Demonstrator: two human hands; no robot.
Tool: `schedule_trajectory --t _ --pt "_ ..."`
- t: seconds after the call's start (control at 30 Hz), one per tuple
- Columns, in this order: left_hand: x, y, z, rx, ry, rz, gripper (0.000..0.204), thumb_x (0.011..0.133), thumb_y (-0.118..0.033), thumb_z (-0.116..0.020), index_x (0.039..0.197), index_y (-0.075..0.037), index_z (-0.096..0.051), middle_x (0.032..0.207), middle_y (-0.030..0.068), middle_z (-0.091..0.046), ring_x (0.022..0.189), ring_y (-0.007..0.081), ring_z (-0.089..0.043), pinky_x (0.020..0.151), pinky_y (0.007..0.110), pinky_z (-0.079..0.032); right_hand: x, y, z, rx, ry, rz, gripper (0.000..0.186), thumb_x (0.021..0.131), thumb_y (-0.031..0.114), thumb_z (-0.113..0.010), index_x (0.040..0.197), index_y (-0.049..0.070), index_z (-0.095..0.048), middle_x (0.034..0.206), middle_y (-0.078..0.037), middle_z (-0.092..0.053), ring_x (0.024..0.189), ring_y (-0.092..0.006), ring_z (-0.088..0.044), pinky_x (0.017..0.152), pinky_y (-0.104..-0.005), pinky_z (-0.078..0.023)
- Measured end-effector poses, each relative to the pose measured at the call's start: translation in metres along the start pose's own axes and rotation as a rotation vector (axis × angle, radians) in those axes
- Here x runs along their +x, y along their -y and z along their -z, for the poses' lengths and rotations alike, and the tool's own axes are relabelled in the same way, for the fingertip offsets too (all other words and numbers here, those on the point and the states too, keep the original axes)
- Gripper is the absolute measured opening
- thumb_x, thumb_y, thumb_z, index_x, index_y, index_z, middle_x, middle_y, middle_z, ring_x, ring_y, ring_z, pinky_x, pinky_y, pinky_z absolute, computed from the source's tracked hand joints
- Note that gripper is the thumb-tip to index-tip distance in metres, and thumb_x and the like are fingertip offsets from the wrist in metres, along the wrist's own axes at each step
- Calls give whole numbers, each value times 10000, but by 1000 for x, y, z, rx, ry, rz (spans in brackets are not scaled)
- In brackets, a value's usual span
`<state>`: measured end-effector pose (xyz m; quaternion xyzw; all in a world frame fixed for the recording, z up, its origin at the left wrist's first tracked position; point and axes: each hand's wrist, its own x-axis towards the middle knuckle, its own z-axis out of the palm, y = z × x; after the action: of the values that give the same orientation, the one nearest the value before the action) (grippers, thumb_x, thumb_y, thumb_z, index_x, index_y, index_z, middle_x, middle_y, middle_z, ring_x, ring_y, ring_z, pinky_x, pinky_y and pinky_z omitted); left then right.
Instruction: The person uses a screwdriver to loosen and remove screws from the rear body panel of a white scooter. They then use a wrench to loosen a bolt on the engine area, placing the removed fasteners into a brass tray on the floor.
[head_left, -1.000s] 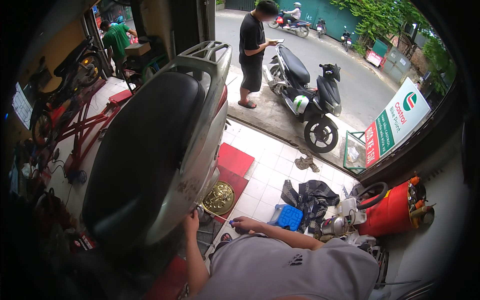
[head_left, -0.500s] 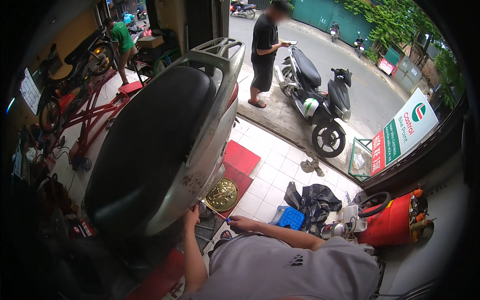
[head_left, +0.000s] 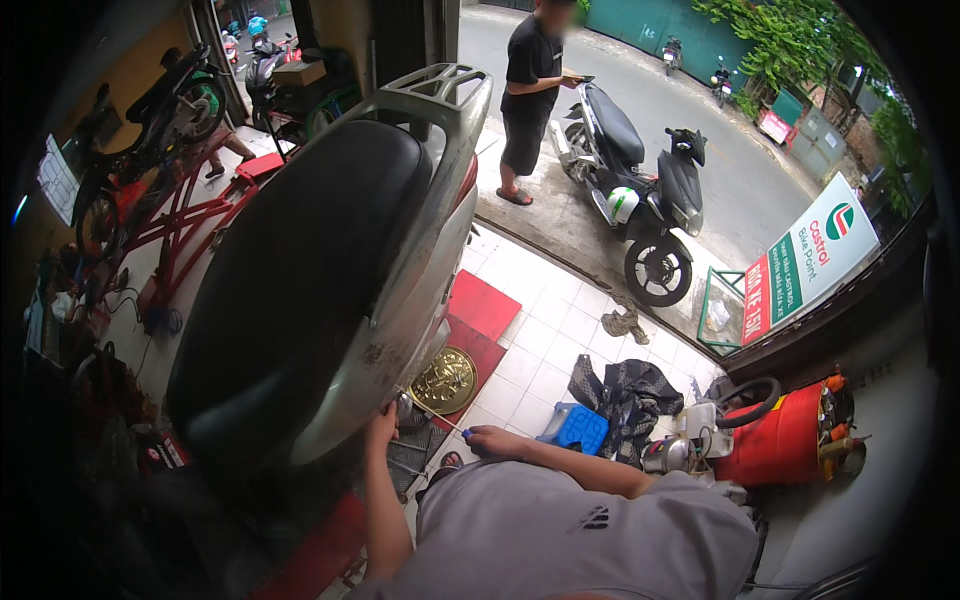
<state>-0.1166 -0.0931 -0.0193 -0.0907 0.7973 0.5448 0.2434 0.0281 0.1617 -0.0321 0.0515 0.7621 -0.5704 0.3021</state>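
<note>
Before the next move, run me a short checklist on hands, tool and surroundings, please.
1. Right hand gripping the blue-handled tool with a long thin metal shaft: ok.
2. Tool tip seated: cannot tell; too small beside the grey-green scooter with a long black seat.
3. Left hand at the scooter's lower edge: ok; its fingertips' grip: cannot tell.
4. Round, shiny gold-coloured tray in view beside the scooter: ok.
5. Blue plastic stool apart from both hands: ok.
6. Bystander in black clothes standing away from the hands: ok.
</note>
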Motion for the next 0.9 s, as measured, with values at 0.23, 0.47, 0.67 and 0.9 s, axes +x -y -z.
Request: schedule_trajectory --t 0.23,0.47,0.67,0.9 --pt "-6 16 -2 -26 -133 -204 303 916 -222 -576 734 10 -505 474 40 -501 309 157 -472 304 311 -344 -14 37 -7 -10 -11 58 350 960 342 -450 1072 34 -571 914 -107 -626 866 -217 -587 767 -343 -450" --pt "-10 13 -3 -146 -72 -162 312 927 -223 -566 718 3 -514 490 37 -502 319 145 -465 324 311 -351 -17 36 -11 308 24 -5 239 960 251 -474 946 26 -553 726 8 -512 625 -83 -463 545 -258 -389" --pt "-1 12 0 60 3 -145 415 943 -318 -538 668 -7 -548 535 46 -531 354 140 -481 364 303 -359 -19 26 -3 221 -23 37 257 956 261 -474 938 21 -564 713 -9 -538 624 -101 -494 555 -270 -408" --pt "1 15 1 47 -25 -120 486 941 -384 -522 622 -19 -547 494 40 -515 360 134 -483 385 295 -359 -26 32 10 73 -50 -8 313 925 303 -488 946 12 -601 728 -56 -592 649 -138 -555 588 -295 -447"
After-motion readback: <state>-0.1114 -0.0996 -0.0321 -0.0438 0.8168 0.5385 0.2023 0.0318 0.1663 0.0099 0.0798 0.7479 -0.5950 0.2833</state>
